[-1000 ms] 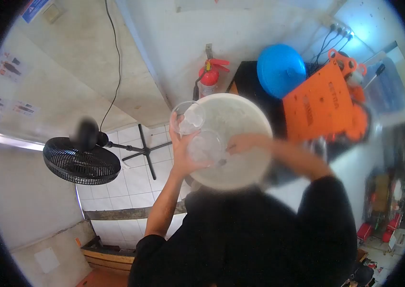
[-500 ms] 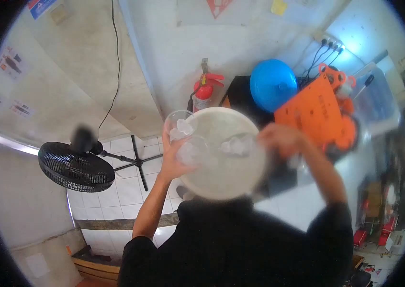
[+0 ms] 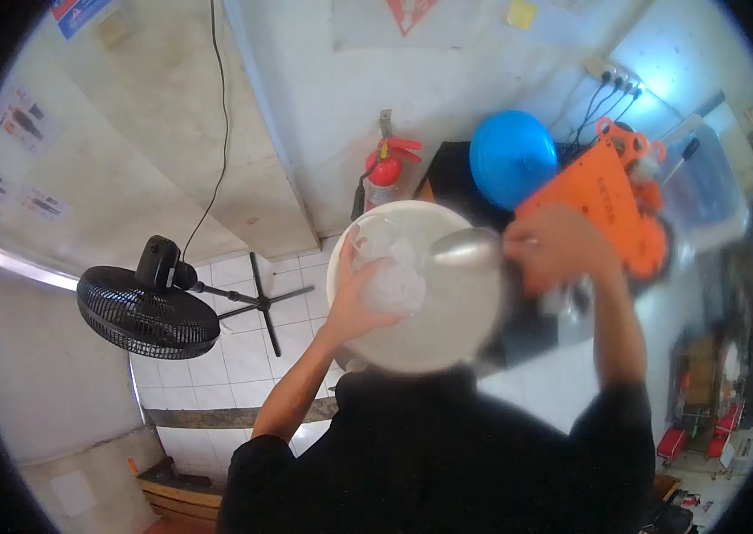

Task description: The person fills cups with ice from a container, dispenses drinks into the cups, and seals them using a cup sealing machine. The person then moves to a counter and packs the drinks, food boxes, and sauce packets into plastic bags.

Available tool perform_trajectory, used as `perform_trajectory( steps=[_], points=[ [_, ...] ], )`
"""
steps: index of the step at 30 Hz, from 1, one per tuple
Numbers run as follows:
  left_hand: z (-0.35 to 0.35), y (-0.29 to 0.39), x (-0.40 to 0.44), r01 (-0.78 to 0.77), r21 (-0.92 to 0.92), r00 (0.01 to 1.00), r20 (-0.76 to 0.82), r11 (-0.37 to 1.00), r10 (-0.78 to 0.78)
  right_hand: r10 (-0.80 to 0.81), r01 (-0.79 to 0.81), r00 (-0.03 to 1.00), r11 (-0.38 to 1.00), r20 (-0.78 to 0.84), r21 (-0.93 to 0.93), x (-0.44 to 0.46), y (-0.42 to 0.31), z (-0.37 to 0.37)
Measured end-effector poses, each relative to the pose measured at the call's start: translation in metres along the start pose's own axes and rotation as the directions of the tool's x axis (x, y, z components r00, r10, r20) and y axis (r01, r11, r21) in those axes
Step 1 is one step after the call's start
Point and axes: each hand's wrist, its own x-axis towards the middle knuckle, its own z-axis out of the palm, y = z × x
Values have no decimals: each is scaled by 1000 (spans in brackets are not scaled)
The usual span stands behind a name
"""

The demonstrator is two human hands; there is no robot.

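My left hand (image 3: 357, 307) is closed round two clear plastic cups, the nearer cup (image 3: 396, 287) holding ice. Behind it, the farther cup (image 3: 378, 236) is tilted over the wide round white tub (image 3: 448, 334). A shiny metal scoop (image 3: 467, 249) is gripped by my right hand (image 3: 554, 249), which is slightly smeared by motion. The scoop's tip is beside the farther cup, its rounded metal side showing; whether they touch, I cannot tell. What lies in the tub is pale and blurred.
A blue round lid (image 3: 513, 160) and an orange machine (image 3: 590, 196) stand behind the tub on the right. On the wall hangs a red fire extinguisher (image 3: 383, 173). A black fan (image 3: 147, 307) stands at left. A clear plastic bin (image 3: 706, 187) is at far right.
The scoop, which held ice, has turned over so its metal side shows. Both cups have moved right, farther over the tub, and the farther cup has tipped toward the scoop.
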Motion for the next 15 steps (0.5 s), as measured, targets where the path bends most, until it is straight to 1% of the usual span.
perform_trajectory(
  steps=[1,2,3,4,6,7,8,9,10,12,13,15],
  points=[
    [-2,6,0,0,3,1000,3,1000,0,-4,-10,996,990,-92,-143,-2,5,4],
    [-4,15,-3,67,23,998,8,997,-67,1,-14,996,990,-93,-140,2,9,16],
    [-3,20,-6,135,41,991,14,990,-135,10,-11,1000,958,-3,-285,12,15,36],
    [1,21,-10,136,36,990,19,990,-137,31,8,996,906,85,-423,24,22,60],
    [5,21,-20,96,-26,995,-24,995,-97,58,17,983,919,177,-394,48,26,132],
    [8,20,-20,98,-28,995,-22,995,-99,-40,71,992,961,119,-269,56,34,180],
    [12,18,-22,98,-131,994,-42,987,-104,-124,154,980,967,154,-203,83,52,240],
    [13,17,-27,105,-178,992,-48,978,-115,-210,235,960,963,186,-128,98,62,281],
    [15,16,-32,111,-225,991,-53,968,-126,-213,237,959,964,189,-117,95,60,280],
    [9,10,-31,-68,-59,990,-128,996,60,-334,299,918,937,213,180,105,55,261],
    [7,8,-33,-58,-51,992,-112,997,52,-337,297,918,934,210,199,111,56,264],
    [10,6,-31,-127,5,983,-132,992,127,-359,213,852,902,380,374,119,69,272]
  ],
)
